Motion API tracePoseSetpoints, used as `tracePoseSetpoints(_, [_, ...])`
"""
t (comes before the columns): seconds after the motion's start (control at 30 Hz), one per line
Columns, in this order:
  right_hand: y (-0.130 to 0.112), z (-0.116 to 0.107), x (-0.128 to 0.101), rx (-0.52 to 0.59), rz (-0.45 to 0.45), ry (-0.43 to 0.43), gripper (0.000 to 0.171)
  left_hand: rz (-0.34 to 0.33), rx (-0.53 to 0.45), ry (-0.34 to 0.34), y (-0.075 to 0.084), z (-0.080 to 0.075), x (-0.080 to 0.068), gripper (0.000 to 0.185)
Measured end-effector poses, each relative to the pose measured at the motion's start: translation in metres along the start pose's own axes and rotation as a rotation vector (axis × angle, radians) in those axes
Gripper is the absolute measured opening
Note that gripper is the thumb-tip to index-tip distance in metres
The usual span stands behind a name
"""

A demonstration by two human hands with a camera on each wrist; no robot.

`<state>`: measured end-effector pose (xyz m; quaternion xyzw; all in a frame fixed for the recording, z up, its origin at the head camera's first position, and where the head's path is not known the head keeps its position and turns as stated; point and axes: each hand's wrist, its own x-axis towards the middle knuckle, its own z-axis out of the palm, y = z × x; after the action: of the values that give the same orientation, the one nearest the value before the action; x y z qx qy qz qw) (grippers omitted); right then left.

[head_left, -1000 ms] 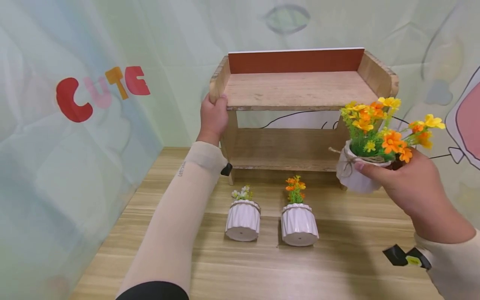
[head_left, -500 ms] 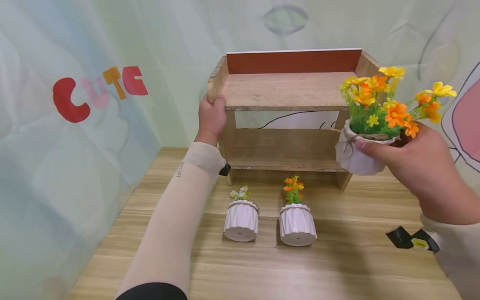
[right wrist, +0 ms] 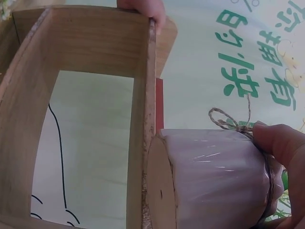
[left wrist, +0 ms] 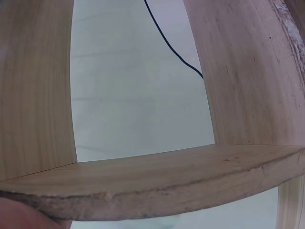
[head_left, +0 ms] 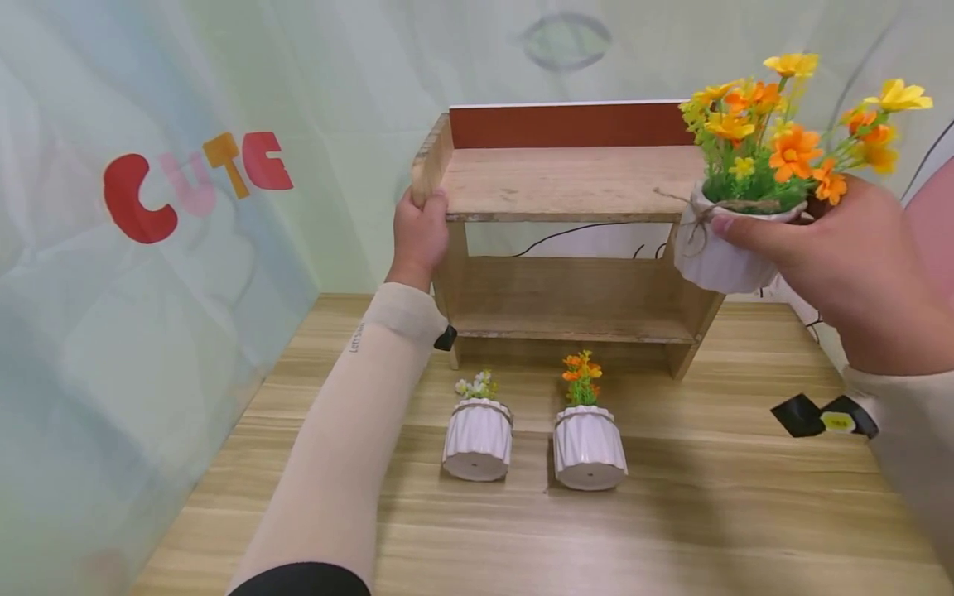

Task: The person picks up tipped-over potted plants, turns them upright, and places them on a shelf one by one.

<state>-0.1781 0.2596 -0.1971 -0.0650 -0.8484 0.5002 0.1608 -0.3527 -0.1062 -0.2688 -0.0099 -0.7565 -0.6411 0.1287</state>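
Observation:
A two-tier wooden shelf [head_left: 566, 178] with a red back board stands at the back of the table. My left hand [head_left: 419, 236] grips its left side panel at the top tier. My right hand [head_left: 835, 257] holds a white ribbed pot [head_left: 711, 258] of orange and yellow flowers [head_left: 782, 141] in the air, level with the right end of the top tier. In the right wrist view the pot [right wrist: 214, 179] is tilted with its base against the shelf's top board edge [right wrist: 145, 124]. The left wrist view shows only shelf boards [left wrist: 157, 179].
Two small white ribbed pots stand on the table in front of the shelf, one with pale flowers [head_left: 478, 439], one with orange flowers [head_left: 589, 443]. A printed backdrop with "CUTE" letters [head_left: 194, 178] hangs at left and behind.
My right hand has lifted the flower pot from beside the lower tier up to the level of the top tier. The left hand has stayed on the shelf side.

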Motion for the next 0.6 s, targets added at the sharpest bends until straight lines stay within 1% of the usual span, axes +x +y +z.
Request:
tracePoseSetpoints(0.1, [-0.007,-0.002,0.005,0.025,0.005,0.011,0.083,0.005,-0.003,0.004,0.0,0.0,0.0,0.057])
tracePoseSetpoints(0.17, [-0.011,-0.002,0.009,0.061,0.002,0.01,0.083,0.01,-0.004,0.009,-0.001,0.0,0.001,0.057])
tracePoseSetpoints(0.33, [-0.019,-0.002,0.019,0.111,-0.004,0.014,0.085,0.003,-0.001,0.011,-0.001,-0.001,0.001,0.056])
tracePoseSetpoints(0.53, [-0.021,-0.002,0.033,0.066,0.087,0.0,0.098,-0.001,-0.001,0.001,0.0,0.0,-0.001,0.056])
tracePoseSetpoints(0.6, [-0.022,-0.002,0.037,0.064,0.105,-0.003,0.098,0.005,-0.002,0.001,0.0,0.001,-0.001,0.056])
